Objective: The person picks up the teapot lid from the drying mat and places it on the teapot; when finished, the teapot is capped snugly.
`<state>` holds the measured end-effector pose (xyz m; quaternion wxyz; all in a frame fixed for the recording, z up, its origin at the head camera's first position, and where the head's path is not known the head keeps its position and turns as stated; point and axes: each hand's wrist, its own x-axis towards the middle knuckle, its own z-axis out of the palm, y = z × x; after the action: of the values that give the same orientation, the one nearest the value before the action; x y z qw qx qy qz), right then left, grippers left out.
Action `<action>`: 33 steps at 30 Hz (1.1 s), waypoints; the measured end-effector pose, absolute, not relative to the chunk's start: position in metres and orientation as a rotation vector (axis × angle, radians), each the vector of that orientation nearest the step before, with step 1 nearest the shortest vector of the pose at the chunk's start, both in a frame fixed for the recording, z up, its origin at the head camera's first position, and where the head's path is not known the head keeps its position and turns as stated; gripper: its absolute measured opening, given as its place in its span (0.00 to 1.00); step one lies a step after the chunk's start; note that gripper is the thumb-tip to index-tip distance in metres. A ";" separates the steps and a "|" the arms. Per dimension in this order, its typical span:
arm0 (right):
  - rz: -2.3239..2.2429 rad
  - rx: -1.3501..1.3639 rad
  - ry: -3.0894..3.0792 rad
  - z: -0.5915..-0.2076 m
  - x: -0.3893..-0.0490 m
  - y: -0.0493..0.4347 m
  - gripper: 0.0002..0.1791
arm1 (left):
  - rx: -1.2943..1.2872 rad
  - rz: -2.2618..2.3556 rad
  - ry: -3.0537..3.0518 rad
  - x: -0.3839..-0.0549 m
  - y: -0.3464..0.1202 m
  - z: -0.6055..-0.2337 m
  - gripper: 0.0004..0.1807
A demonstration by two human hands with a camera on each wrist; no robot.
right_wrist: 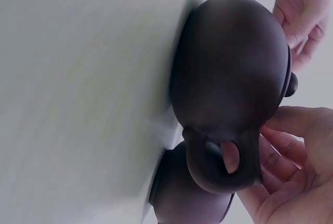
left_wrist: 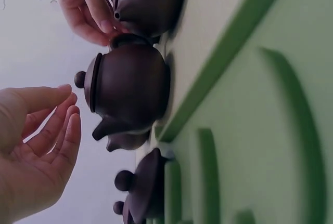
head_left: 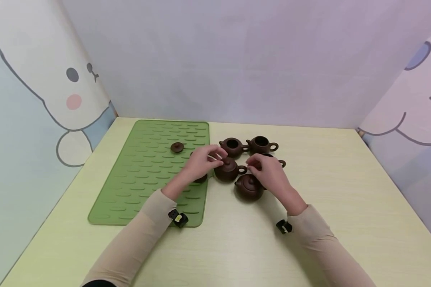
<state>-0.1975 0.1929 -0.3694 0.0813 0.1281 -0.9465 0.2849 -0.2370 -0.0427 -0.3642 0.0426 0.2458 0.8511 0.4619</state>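
Note:
A dark brown lidded teapot (head_left: 227, 171) stands just right of the green mat, its spout toward the left. Beside its lid knob hovers my left hand (head_left: 202, 161), thumb and fingertips drawn loosely together; a small gap to the knob shows in the left wrist view. On the handle side, my right hand (head_left: 267, 169) pinches at the handle (left_wrist: 127, 39) with thumb and fingertips. A second lidded teapot (right_wrist: 229, 63) stands nearer the front, below the right hand. Part of another teapot is hidden behind that hand, with its handle (head_left: 282, 163) showing.
Two lidless teapots, one left (head_left: 232, 147) and one right (head_left: 260, 144), stand behind in a row. On the ribbed green mat (head_left: 147, 179) lie a loose lid (head_left: 177, 147) and another lid (head_left: 201, 178) partly under the left wrist. Cloth walls close off the table's back and sides.

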 end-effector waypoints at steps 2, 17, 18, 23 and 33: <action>0.865 0.377 -2.817 -0.368 -0.196 0.195 0.08 | 0.747 1.428 2.598 -0.236 -0.047 -0.365 0.11; 0.930 0.324 -2.785 -0.362 -0.194 0.208 0.07 | 0.703 1.464 2.585 -0.232 -0.077 -0.374 0.12; 0.935 0.319 -2.784 -0.361 -0.194 0.209 0.07 | 0.700 1.458 2.589 -0.231 -0.078 -0.374 0.12; 0.950 0.300 -2.783 -0.359 -0.194 0.213 0.07 | 0.682 1.437 2.605 -0.231 -0.083 -0.376 0.13; 0.903 0.293 -2.752 -0.355 -0.192 0.220 0.07 | 0.675 1.411 2.618 -0.231 -0.092 -0.379 0.12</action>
<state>-0.1917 0.2205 -0.3552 0.1150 0.1001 -0.9390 0.3083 -0.2309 -0.0917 -0.3787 0.0459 0.2211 0.8575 0.4623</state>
